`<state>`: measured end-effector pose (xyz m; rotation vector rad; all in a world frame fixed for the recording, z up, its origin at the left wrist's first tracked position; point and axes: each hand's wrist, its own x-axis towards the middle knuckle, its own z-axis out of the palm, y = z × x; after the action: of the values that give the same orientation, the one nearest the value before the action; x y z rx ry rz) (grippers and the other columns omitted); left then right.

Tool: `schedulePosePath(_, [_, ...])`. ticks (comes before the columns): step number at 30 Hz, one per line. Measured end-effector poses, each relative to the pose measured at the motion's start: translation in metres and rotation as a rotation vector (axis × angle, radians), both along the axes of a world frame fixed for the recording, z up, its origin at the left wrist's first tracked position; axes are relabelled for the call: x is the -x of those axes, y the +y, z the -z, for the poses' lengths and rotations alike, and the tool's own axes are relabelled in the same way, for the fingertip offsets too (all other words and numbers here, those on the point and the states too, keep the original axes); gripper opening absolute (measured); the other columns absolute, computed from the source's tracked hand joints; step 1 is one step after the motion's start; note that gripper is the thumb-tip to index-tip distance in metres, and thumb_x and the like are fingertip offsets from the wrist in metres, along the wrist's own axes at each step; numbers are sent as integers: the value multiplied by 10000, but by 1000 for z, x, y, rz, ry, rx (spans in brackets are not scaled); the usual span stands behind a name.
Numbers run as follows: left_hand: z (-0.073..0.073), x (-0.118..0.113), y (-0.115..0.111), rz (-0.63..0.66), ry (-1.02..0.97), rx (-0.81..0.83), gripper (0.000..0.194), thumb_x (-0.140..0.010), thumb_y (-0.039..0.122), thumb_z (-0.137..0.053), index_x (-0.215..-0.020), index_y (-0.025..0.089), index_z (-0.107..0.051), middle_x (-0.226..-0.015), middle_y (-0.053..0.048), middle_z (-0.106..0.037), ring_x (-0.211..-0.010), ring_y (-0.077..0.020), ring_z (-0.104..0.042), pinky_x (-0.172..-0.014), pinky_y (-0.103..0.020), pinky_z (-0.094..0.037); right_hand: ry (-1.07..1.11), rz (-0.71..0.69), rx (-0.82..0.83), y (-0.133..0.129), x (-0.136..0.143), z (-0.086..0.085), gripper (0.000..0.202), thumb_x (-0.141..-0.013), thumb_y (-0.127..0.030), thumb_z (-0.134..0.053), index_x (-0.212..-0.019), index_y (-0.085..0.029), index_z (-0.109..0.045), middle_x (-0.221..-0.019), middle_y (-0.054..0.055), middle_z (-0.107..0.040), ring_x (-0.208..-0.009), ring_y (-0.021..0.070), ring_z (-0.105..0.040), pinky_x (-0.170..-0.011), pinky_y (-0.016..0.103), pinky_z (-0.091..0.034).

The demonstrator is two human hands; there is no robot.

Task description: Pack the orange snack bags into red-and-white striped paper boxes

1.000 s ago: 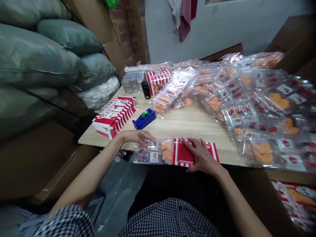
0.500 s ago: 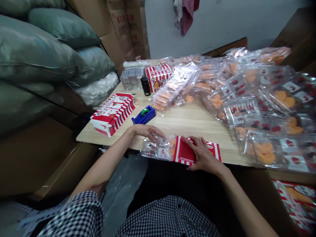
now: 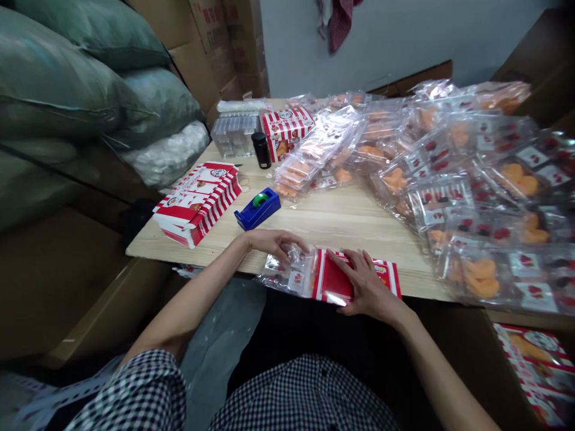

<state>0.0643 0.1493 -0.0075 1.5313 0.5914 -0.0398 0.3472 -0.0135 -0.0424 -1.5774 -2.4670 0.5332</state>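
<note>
At the table's front edge lies a red and white striped box [image 3: 331, 284], flat, with my right hand [image 3: 366, 284] over it, fingers spread and thumb at the near edge. A clear plastic pack [image 3: 287, 274] with small printed cards meets the box's left end, and its right part is inside the box. My left hand [image 3: 276, 242] has its fingers curled on the pack's top, gripping the plastic. Behind the left hand stands a blue tape dispenser [image 3: 258, 209] with a green roll.
Many clear packs with orange pieces [image 3: 480, 269] cover the right of the wooden table [image 3: 341, 218]. Striped boxes [image 3: 197, 200] lie at the left, near a black bottle [image 3: 261, 151] and clear cases [image 3: 236, 134]. Large sacks [image 3: 54, 78] are stacked at the left.
The clear pack has slid right, further into the striped box; its orange piece is now mostly covered. My left hand has moved slightly right with it. The view has shifted a little.
</note>
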Motion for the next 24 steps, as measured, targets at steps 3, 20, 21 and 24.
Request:
schedulePosePath(3, [8, 12, -11, -277, -41, -19, 860, -650, 225, -868, -1426, 272, -503, -1060, -75, -748, -842, -202, -727, -737, -307, -566, 11, 25, -25, -1, 0, 1, 1266, -599, -408, -824, -1613, -308, -73, -1504, 145, -323, -1462, 388, -261, -1235, 574, -65])
schedulePosePath(20, [22, -5, -84, -820, -30, 71, 830, -768, 410, -792, -1470, 324, -358, -953, -23, -634, -712, -163, -668, -508, -207, -520, 42, 26, -52, 3, 16, -2, 1246, -612, -352, -817, -1615, -289, -81, -1479, 177, -368, -1433, 408, -314, -1213, 605, -101])
schedulePosePath(21, [24, -9, -85, -812, -34, 95, 874, -768, 414, -791, -1497, 321, -319, -975, -36, -640, -701, -168, -666, -517, -233, -533, 52, 29, -63, 3, 17, -2, 1238, -614, -344, -816, -1614, -288, -89, -1480, 177, -367, -1429, 410, -319, -1210, 609, -109])
schedulePosePath(24, [34, -22, -92, -848, -92, 120, 962, -776, 403, -787, -1553, 277, -234, -1126, -108, -653, -779, -208, -682, -665, -363, -590, 62, 30, -100, 2, 20, -2, 1211, -611, -326, -827, -1608, -268, -142, -1468, 189, -363, -1416, 416, -330, -1205, 620, -126])
